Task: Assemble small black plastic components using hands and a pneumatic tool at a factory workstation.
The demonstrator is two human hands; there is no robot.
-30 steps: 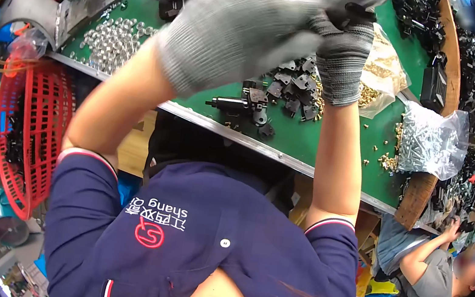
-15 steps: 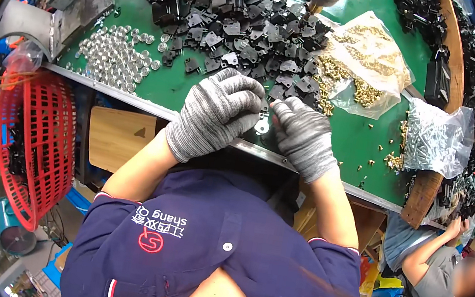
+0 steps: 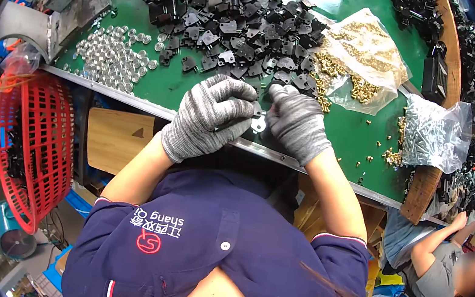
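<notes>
The small silver metal part [image 3: 258, 124] sits right between your two gloved hands, at the near edge of the green bench top [image 3: 349, 137], just above the metal rim that runs along the front. It shows only as a pale tab with a hole in it, too small and too covered to tell which way its long side runs. Your left hand [image 3: 210, 117] lies to its left, fingers curled in and bunched together, the fingertips closing on the part from that side. Your right hand [image 3: 298, 122] lies to its right, fingers likewise bent and pinching at the same piece. Both hands touch it, so neither is truly nearer; the part is held between them, at the middle of your body line.

Just beyond your knuckles spreads the heap of black metal brackets [image 3: 236, 31], nearest to your right fingertips. Further right lies an open clear bag of brass screws [image 3: 359, 53], with loose brass pieces scattered toward your right wrist. A second clear bag of silver screws [image 3: 436, 132] sits well apart on the far right. On your left, well apart from the left hand, a patch of round silver caps [image 3: 113, 56] is spread on the green surface. A red plastic basket [image 3: 32, 148] hangs below the bench on your left, and another person [image 3: 438, 264] sits low on your right.
</notes>
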